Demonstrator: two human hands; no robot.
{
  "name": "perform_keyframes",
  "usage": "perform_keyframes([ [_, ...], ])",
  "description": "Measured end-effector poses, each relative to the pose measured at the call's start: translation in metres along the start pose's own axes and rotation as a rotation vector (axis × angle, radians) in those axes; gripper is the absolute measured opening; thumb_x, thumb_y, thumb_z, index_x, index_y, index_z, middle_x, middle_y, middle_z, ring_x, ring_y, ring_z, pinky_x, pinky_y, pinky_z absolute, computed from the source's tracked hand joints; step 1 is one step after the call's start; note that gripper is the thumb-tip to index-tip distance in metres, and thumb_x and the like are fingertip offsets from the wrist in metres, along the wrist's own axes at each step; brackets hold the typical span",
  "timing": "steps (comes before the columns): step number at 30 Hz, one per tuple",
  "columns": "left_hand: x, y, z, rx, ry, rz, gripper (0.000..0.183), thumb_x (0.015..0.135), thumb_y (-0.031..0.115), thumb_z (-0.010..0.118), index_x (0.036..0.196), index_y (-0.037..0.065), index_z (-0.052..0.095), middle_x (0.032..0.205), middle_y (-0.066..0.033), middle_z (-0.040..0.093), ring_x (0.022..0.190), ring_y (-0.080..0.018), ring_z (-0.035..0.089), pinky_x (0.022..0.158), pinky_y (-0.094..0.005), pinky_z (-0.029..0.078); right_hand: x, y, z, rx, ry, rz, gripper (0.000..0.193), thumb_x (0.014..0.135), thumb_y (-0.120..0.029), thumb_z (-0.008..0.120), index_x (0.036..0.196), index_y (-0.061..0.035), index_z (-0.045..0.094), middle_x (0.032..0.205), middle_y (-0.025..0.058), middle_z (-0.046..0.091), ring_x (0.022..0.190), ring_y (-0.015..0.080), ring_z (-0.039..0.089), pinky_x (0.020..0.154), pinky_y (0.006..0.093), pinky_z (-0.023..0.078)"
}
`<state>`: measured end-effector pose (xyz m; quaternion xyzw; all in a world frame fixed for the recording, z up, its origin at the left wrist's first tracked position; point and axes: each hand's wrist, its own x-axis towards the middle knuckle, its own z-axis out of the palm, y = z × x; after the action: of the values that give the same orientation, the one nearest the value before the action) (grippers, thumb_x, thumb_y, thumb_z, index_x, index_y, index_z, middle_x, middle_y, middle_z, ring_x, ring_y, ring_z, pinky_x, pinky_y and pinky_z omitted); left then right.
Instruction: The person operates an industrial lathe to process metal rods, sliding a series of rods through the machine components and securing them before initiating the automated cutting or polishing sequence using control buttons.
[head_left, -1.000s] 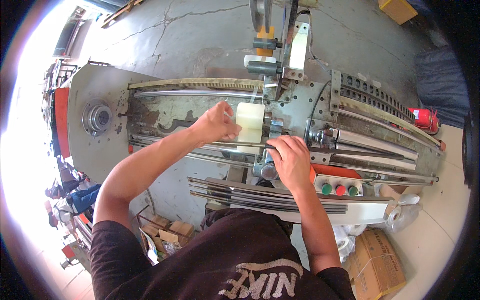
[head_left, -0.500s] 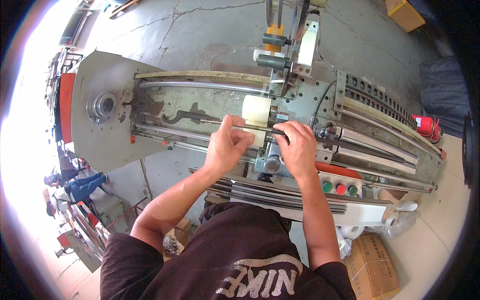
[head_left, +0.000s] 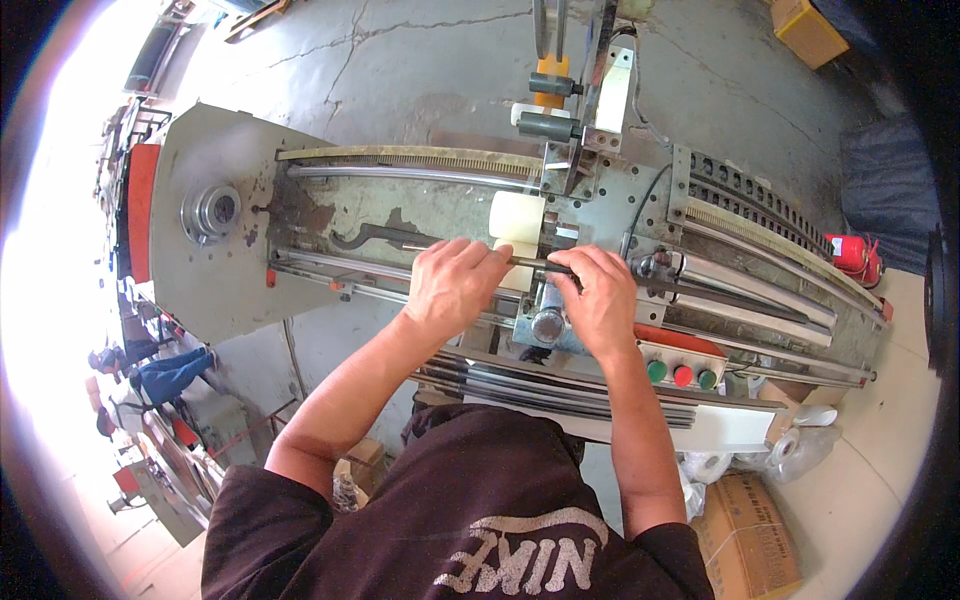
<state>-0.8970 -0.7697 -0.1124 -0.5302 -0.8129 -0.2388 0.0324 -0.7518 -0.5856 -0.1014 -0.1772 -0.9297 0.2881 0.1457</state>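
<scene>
A long thin rod, bright along its left part and dark toward the right, lies crosswise over a long grey-green machine. My left hand is closed over its left part, back of the hand up, the tip poking out beyond the fingers. My right hand pinches it further right, thumb and fingers on the dark part. Just behind the rod, between the hands, sit pale cream rollers, partly covered by rod and fingers. A dark hooked bar rests on the machine bed beyond my left hand.
Several dark rods lie on a white tray in front of me. Nearby is a control box with green and red buttons. An upright arm rises behind the rollers. A cardboard box stands on the floor at right.
My left hand has turned over from a raised pinch to a closed grip on the rod, its back now up. My right hand stays nearly in place.
</scene>
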Motion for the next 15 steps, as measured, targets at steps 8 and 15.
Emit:
perform_keyframes([
  [8,0.02,-0.02,-0.014,-0.176,-0.115,-0.023,0.061,0.085,0.024,0.084,0.139,0.01,0.06,0.089,-0.0059,0.072,0.084,-0.0317,0.07,0.075,-0.0457,0.055,0.007,-0.006,0.006,0.003,-0.01,-0.006,0.02,0.086,-0.017,0.08,0.104,-0.0107,0.079,0.104,0.008,0.075,0.098,0.0325,0.068,0.089,0.0424,0.053],
  [15,0.029,-0.024,-0.017,-0.421,-0.447,-0.232,0.076,0.088,0.017,0.081,0.153,0.005,0.044,0.093,-0.0142,0.078,0.082,-0.0389,0.073,0.077,-0.0468,0.056,0.001,-0.01,0.015,0.0,0.046,-0.032,0.019,0.084,-0.015,0.081,0.102,-0.0094,0.078,0.101,0.0069,0.075,0.095,0.0322,0.068,0.088,0.0427,0.053],
])
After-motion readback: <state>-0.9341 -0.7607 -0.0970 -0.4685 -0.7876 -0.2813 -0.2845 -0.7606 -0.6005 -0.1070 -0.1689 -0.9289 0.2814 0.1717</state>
